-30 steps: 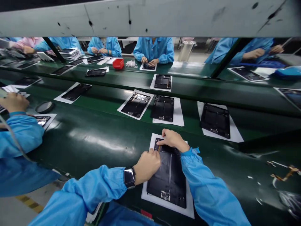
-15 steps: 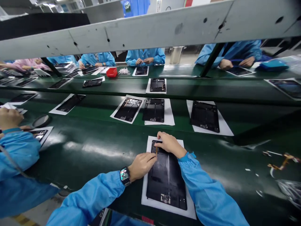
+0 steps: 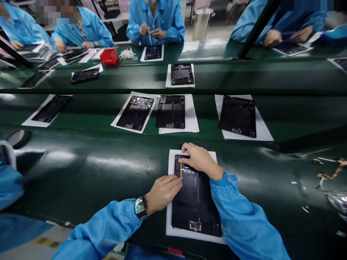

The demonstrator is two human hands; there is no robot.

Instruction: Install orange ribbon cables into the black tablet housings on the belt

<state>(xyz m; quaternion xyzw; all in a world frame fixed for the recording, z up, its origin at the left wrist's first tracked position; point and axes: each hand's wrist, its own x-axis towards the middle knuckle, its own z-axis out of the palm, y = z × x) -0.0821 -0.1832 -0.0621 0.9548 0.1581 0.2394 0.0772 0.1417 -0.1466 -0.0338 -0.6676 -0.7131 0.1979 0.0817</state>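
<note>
My left hand [image 3: 162,193], with a smartwatch [image 3: 140,207] on its wrist, rests at the left edge of a black tablet housing [image 3: 196,206]. The housing lies on a white paper sheet [image 3: 168,224] on the green conveyor belt [image 3: 108,169]. A thin yellow strip [image 3: 181,169] stands out near the housing's top left corner, just above my left fingertips. My right hand [image 3: 199,157] lies across the top of the housing, its index finger reaching towards the strip's upper end. Whether my left fingers hold the strip is hidden.
Several more black housings on white paper, such as one [image 3: 238,116], lie on the belts beyond. Co-workers in blue smocks [image 3: 155,21] sit across the line. A red box [image 3: 108,56] stands further back. A flexible cable [image 3: 329,171] and plastic wrap [image 3: 336,200] lie at the right.
The view has tilted down, taking the grey beam out of sight. My left fingertips have shifted right, closer to the yellow strip, and my right hand stays on the housing's top.
</note>
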